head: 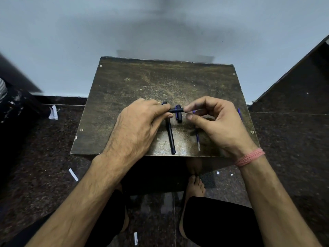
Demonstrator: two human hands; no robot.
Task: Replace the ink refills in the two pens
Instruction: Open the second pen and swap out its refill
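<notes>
Two hands on one black pen part over small worn table [124,90].
Nearest, at 6 o'clock: second black pen [170,135], refill [197,139]. Beyond: left hand [140,125] fingers clamped on horizontal barrel [176,110]; right hand [216,120] fingertips pinch its 3 o'clock end. Cap [179,114] beneath.

A small, worn wooden table [160,81], its dark top scratched and rubbed pale in the middle, stood against a light wall on a dark speckled stone floor [293,157]. On it lay a black pen [170,135], pointing toward the near edge, with a short black cap [179,117] just beside its far end. A thin refill [197,139] lay to the right, also running toward the near edge. Another blue pen [239,114] rested at the table's right edge. Scraps of white paper [73,174] lay scattered on the floor.
</notes>
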